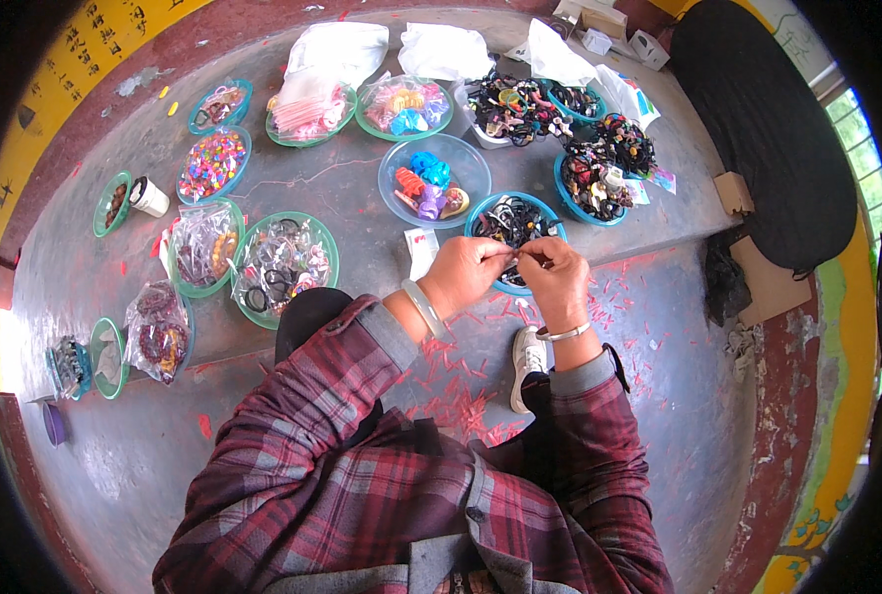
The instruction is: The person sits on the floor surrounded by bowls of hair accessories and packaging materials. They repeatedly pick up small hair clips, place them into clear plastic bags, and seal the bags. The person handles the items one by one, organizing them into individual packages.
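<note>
My left hand (461, 274) and my right hand (557, 282) meet fingertip to fingertip over the near edge of a blue basin (471, 220). Both are closed in a pinch. Whatever lies between the fingers is too small to make out. Inside that basin is a heap of black hair ties (512, 220), some with pale pieces on them. Beside my left hand, a white card (421, 252) with a red mark lies on the ledge. A bracelet circles each wrist.
Basins of hair accessories stand around: a clear blue bowl (387, 205) behind, a blue basin (566, 190) to the right, a green basin (335, 259) to the left. White plastic bags (336, 51) lie at the back. Red scraps (461, 411) litter the floor around my white shoe (528, 356).
</note>
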{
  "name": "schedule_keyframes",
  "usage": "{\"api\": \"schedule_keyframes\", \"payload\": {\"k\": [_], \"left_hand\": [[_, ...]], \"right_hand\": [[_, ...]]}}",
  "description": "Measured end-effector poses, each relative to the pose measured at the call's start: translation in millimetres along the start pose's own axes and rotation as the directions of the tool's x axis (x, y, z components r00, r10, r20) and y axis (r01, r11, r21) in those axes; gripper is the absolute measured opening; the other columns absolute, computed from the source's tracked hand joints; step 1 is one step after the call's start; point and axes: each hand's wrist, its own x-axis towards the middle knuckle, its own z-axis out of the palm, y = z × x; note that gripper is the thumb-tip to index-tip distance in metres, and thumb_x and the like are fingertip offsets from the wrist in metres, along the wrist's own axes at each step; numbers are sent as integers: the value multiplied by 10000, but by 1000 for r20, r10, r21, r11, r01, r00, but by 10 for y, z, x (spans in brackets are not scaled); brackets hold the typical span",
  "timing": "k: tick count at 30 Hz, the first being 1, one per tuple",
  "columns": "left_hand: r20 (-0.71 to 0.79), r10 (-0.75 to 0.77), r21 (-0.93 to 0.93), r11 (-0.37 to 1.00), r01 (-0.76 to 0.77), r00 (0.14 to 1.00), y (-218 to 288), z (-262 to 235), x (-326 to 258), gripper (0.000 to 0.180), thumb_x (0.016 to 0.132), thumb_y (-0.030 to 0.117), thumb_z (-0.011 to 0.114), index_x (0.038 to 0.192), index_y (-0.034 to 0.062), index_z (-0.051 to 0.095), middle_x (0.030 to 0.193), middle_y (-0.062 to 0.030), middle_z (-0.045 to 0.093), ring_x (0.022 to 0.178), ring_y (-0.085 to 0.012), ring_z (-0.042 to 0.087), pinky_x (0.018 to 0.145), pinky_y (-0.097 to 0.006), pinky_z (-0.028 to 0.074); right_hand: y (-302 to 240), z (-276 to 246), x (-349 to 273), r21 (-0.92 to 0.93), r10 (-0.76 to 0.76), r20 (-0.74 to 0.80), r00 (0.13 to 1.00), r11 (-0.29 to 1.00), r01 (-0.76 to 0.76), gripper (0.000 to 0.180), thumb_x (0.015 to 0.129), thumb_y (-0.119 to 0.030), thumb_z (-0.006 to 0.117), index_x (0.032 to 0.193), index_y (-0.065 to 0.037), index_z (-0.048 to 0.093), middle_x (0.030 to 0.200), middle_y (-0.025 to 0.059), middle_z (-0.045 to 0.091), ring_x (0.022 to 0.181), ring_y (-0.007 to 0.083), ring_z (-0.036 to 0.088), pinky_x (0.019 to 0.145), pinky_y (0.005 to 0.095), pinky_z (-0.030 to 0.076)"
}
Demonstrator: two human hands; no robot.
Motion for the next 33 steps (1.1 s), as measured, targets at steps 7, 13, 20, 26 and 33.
{"api": "schedule_keyframes", "payload": {"k": [7, 13, 20, 26, 33], "left_hand": [[177, -329, -634, 683, 363, 928, -13, -95, 41, 227, 849, 142, 530, 957, -47, 594, 871, -109, 629, 793, -164, 609, 689, -258, 489], [159, -384, -704, 602, 377, 910, -64, -180, 49, 226, 860, 148, 522, 970, -42, 575, 908, -112, 621, 826, -147, 602, 699, -231, 484], [152, -421, -640, 648, 413, 894, 101, -200, 54, 228, 854, 162, 534, 993, -15, 574, 889, -90, 629, 760, -105, 604, 553, -164, 430], [183, -422, -581, 682, 444, 888, 144, -190, 58, 230, 849, 160, 542, 974, -30, 572, 888, -95, 624, 770, -118, 596, 647, -200, 466], [251, -353, -643, 635, 427, 902, 4, 5, 124, 195, 850, 122, 531, 954, -39, 568, 907, -114, 611, 854, -164, 597, 744, -247, 483]], "right_hand": [[114, -154, 142, 544, 312, 155, 937, 765, -345, 48, 707, -13, 588, 719, 9, 629, 632, 6, 575, 561, 75, 510, 519, 191, 389], [339, -514, 297, 565, 365, 94, 926, 747, -351, 50, 690, -5, 593, 725, 16, 620, 637, 23, 568, 540, 86, 485, 513, 192, 366], [1395, -1296, 265, -132, 285, -103, 953, 946, -297, 171, 675, -149, 613, 766, -13, 661, 641, 71, 619, 583, 152, 577, 559, 264, 455], [2428, -1985, -477, -780, 349, -325, 879, 427, -458, 235, 631, -262, 620, 795, -103, 675, 773, 157, 625, 743, 311, 618, 681, 367, 490], [3393, -2838, -1904, -921, 617, -172, 768, 177, -348, 423, 676, -476, 621, 895, -116, 657, 888, 149, 625, 819, 300, 607, 718, 411, 478]]}}
